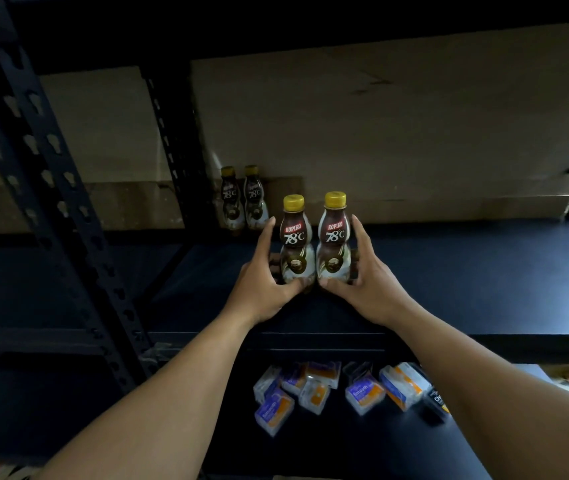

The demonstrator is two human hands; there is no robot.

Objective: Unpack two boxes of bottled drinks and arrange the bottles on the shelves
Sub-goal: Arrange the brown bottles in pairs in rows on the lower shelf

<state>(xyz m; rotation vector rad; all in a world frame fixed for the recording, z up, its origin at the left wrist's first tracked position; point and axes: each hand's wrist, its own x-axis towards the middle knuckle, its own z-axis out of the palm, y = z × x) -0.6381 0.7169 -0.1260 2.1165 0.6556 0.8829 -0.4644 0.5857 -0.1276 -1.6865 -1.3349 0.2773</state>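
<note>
Right now your left grip (265,282) curls round the left bottle (295,244) and your right grip (362,285) round the right bottle (333,237). Both bottles are upright, side by side, seemingly resting on the dark shelf (484,271). Two more bottles (253,202) with the same label stand far left against the cardboard (397,133). Small packets (310,389) lie on the lower shelf (345,452).

Black shelf (466,278), two bottles (229,202) standing at back
</note>
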